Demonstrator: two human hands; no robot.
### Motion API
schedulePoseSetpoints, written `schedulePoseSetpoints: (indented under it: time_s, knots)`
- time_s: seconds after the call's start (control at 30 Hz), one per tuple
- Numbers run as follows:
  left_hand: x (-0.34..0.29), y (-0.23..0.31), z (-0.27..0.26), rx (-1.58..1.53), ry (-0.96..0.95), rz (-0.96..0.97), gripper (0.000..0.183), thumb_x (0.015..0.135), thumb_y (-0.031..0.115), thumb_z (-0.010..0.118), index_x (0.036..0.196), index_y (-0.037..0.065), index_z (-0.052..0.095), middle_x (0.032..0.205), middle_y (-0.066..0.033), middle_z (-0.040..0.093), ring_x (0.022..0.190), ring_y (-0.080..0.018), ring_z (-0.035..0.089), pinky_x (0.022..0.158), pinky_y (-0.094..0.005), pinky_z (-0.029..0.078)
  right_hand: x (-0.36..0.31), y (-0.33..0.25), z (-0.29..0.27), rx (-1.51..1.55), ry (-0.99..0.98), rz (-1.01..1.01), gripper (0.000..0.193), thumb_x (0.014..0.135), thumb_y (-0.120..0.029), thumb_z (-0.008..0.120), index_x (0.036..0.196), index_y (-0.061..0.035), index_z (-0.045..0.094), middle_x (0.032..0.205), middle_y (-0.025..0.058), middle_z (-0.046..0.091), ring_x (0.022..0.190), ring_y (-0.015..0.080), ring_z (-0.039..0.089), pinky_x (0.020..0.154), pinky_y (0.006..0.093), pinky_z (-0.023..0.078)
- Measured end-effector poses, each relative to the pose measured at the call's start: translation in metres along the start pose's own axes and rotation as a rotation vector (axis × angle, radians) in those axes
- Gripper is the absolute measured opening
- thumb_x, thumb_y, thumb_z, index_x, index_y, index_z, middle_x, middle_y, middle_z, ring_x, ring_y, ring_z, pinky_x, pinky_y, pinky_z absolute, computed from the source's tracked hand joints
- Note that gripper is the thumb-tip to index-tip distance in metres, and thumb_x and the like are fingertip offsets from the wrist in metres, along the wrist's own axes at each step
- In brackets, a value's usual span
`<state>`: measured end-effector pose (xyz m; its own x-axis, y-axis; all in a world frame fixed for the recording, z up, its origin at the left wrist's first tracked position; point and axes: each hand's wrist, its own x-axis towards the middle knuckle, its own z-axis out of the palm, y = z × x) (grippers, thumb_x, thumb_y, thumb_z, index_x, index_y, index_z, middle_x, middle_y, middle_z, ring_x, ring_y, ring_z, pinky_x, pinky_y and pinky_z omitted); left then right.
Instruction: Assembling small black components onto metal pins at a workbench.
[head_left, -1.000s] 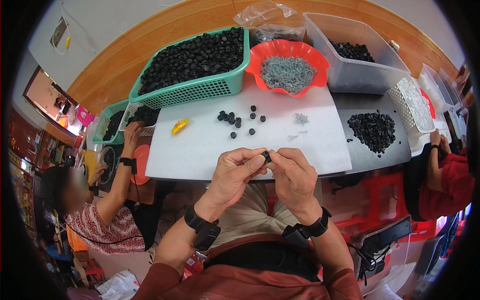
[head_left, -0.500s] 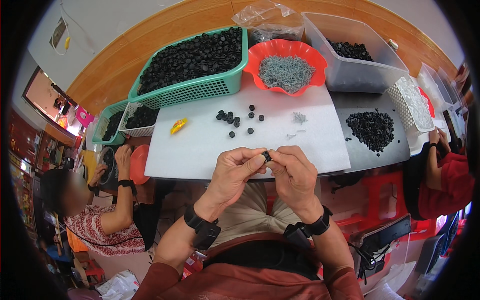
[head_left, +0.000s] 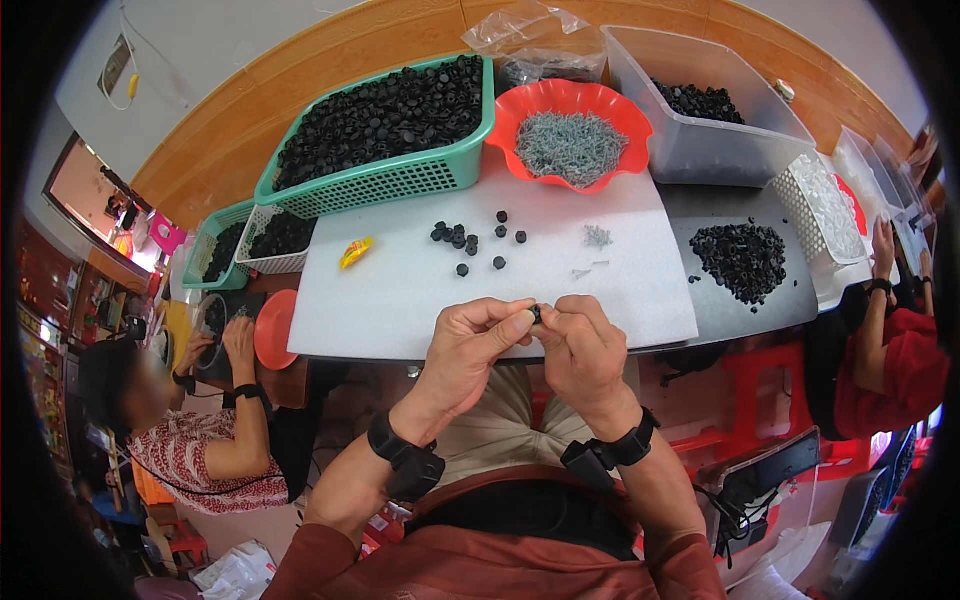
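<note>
Pinched between both hands is a small black plastic part (head_left: 536, 314), held just above the front edge of the white foam sheet (head_left: 380, 318). My left hand (head_left: 473, 345) grips it with thumb and forefinger. My right hand (head_left: 582, 348) is closed with its fingertips against the part's right side; whether a screw is also there is hidden. Ahead of my hands several black knob-like pieces (head_left: 458, 240) lie loose on the foam. A few silver screws (head_left: 597, 237) sit to their right.
Behind stand a green basket (head_left: 400, 183) of black pieces, a red scalloped bowl (head_left: 635, 150) of screws and a clear bin (head_left: 720, 155). A pile of small black parts (head_left: 742, 262) lies right; a yellow wrapper (head_left: 355, 251) lies left. People work on either side.
My right hand has turned slightly at the part, its fingers curling closer. The person on the left has moved their hands over the bowl; the person on the right has raised a hand.
</note>
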<state>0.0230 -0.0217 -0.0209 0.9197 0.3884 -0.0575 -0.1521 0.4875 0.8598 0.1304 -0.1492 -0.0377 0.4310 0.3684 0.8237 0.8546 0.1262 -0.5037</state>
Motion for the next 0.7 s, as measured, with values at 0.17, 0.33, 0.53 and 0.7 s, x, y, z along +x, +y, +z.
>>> schedulePoseSetpoints:
  time_s: [0.17, 0.33, 0.53, 0.7]
  knots:
    - [0.0, 0.0, 0.0, 0.013, -0.007, 0.026, 0.019, 0.098, 0.008, 0.073, 0.114, -0.001, 0.075, 0.102, -0.0067, 0.075, 0.089, -0.0105, 0.068, 0.082, -0.0242, 0.056, 0.001, -0.001, -0.001, 0.051, 0.009, 0.068, 0.027, 0.081, 0.003, 0.08, 0.102, -0.0029, 0.065, 0.095, 0.0119, 0.066, 0.067, 0.0257, 0.068, 0.053, 0.0348, 0.054]
    - [0.0, -0.001, -0.004, -0.02, -0.013, 0.004, 0.016, 0.099, 0.009, 0.07, 0.114, 0.003, 0.074, 0.107, -0.0077, 0.075, 0.091, -0.0129, 0.07, 0.086, -0.03, 0.058, 0.007, 0.001, -0.007, 0.217, -0.074, 0.142, 0.035, 0.083, 0.001, 0.081, 0.115, -0.004, 0.07, 0.098, 0.0104, 0.065, 0.07, 0.0206, 0.065, 0.057, 0.0299, 0.052]
    - [0.0, 0.003, -0.003, -0.036, -0.027, -0.015, 0.019, 0.099, 0.009, 0.071, 0.116, 0.003, 0.068, 0.105, -0.0068, 0.074, 0.09, -0.0125, 0.07, 0.086, -0.03, 0.058, 0.01, 0.0, -0.013, 0.268, -0.172, 0.206, 0.041, 0.083, 0.002, 0.081, 0.122, -0.0039, 0.071, 0.1, 0.01, 0.062, 0.07, 0.0157, 0.063, 0.057, 0.0287, 0.051]
    - [0.001, 0.003, -0.004, -0.056, -0.07, -0.029, 0.017, 0.099, 0.007, 0.071, 0.115, 0.004, 0.067, 0.107, -0.0042, 0.073, 0.09, -0.0074, 0.067, 0.082, -0.022, 0.055, 0.011, 0.001, -0.016, 0.332, -0.213, 0.267, 0.039, 0.083, 0.0, 0.082, 0.12, -0.0048, 0.072, 0.098, 0.0082, 0.06, 0.068, 0.0129, 0.06, 0.056, 0.0266, 0.048]
